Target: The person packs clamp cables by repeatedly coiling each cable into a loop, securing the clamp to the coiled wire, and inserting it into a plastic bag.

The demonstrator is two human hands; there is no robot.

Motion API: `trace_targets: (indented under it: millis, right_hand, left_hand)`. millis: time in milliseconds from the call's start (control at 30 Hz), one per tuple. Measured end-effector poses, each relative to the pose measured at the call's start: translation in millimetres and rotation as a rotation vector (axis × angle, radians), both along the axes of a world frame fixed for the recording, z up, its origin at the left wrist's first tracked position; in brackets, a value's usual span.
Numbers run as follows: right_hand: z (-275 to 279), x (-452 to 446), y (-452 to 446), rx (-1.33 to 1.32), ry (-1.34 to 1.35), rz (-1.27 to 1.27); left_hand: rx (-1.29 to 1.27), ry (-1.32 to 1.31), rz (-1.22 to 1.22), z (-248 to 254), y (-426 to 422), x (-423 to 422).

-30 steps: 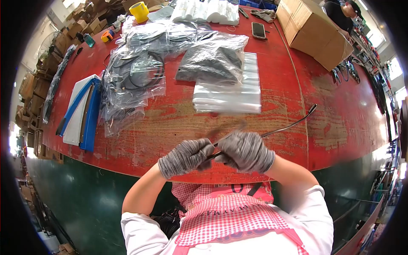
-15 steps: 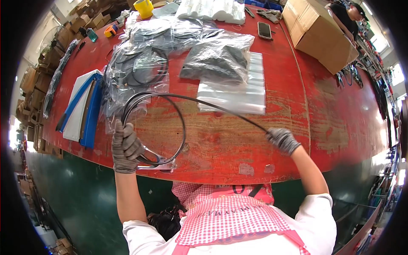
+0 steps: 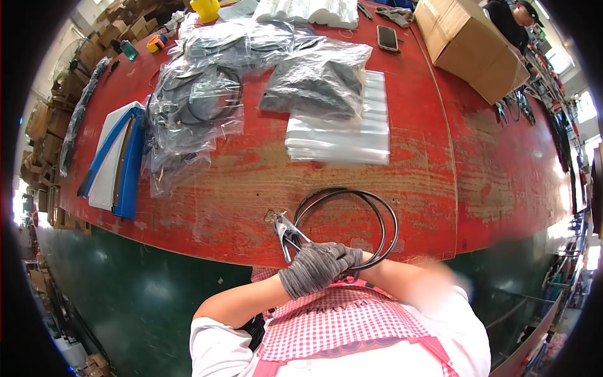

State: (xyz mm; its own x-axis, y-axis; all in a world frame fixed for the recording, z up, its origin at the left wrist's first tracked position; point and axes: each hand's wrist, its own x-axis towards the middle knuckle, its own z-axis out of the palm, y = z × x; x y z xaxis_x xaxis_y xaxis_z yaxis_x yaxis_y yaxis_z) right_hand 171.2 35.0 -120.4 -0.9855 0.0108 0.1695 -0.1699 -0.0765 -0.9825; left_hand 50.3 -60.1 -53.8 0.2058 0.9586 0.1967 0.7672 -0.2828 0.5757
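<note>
A coil of black cable [image 3: 394,229] stands in loops above the table's near edge. My left hand [image 3: 314,269], in a grey knitted glove, is closed around the bottom of the coil. Beside its fingers a silver metal clamp [image 3: 281,234] lies with its handles toward me. The right forearm reaches in from the other side, and my right hand [image 3: 353,256], gloved too, is mostly hidden against the left one; its fingers do not show.
Clear bags with coiled cables [image 3: 195,107] lie left of a grey plastic bag [image 3: 317,78], which rests on flat clear bags [image 3: 339,144]. A blue-and-white paper cutter [image 3: 129,169] sits at left. A phone [image 3: 387,38] and a cardboard box [image 3: 468,47] are farther back, near another person [image 3: 505,25].
Both hands have come together near the table's front edge. The left moved right with the coil, the right moved left, and the cable stretched between them is now looped in.
</note>
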Motion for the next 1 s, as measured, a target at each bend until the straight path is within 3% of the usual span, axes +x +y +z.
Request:
trace_targets:
  millis: [100, 133, 167, 200, 233, 267, 300, 333, 400, 433, 500, 567, 633, 700, 733, 767, 833, 867, 933, 1000]
  right_hand:
    - [2, 12, -4, 0.001, -0.05, -0.046]
    - [6, 21, 3, -0.591, -0.74, -0.011]
    - [-18, 36, 15, -1.137, -1.208, -0.09]
    - [8, 52, 35, -0.878, -1.081, -0.122]
    - [-18, 76, 56, -0.898, -1.15, -0.188]
    - [-22, 86, 64, -0.685, -1.173, -0.517]
    - [14, 78, 75, -0.35, -1.175, -0.623]
    - [10, 88, 82, -0.274, -0.944, -0.7]
    - [-9, 74, 83, 0.178, -0.785, -0.856]
    - [-14, 61, 80, 0.173, -0.784, -0.863]
    - [-21, 32, 72, 1.231, -0.411, -0.867]
    - [-33, 14, 71, 1.231, -0.417, -0.865]
    - [-38, 5, 70, 1.243, -0.423, -0.85]
    - [-39, 3, 71, 1.228, -0.39, -0.895]
    - [-41, 3, 72, 1.23, -0.391, -0.889]
    - [-44, 3, 73, 1.271, -0.377, -0.908]
    - [-45, 2, 71, 1.305, -0.372, -0.93]
    - [-45, -1, 70, 1.3, -0.381, -0.946]
    - [-45, -6, 69, 1.293, -0.388, -0.959]
    - [-47, -9, 72, 1.292, -0.398, -0.905]
  left_hand:
    - [-0.023, 0.169, 0.018, -14, -15, 2]
    - [0.005, 0.209, 0.031, -13, -18, 1]
    - [0.036, 0.246, 0.045, -13, -21, 0]
    - [-0.009, 0.294, 0.002, -18, -23, 0]
    - [-0.011, 0.282, 0.003, -24, -26, 0]
    - [-0.017, 0.28, -0.005, -29, -29, 2]
    - [-0.022, 0.278, -0.016, -35, -32, 3]
    - [-0.013, 0.312, -0.027, -41, -34, 4]
    - [0.0, 0.271, -0.014, -50, -37, 10]
    - [0.008, 0.241, 0.007, -55, -40, 12]
    - [-0.065, 0.277, -0.014, -70, -45, 15]
    - [0.094, 0.323, -0.021, -83, -49, 16]
    - [0.14, 0.255, -0.003, -64, -56, 13]
    - [0.296, 0.014, 0.086, -56, -79, 10]
    - [0.317, -0.022, 0.305, -44, -89, 10]
    - [0.275, 0.09, 0.487, -53, -104, 6]
    - [0.081, 0.023, 1.04, -49, -105, 7]
    - [0.075, 0.027, 1.037, -52, -105, 6]
    - [-0.087, -0.284, 1.158, -63, -100, 4]
    - [-0.022, -0.273, 1.067, -54, -78, 4]
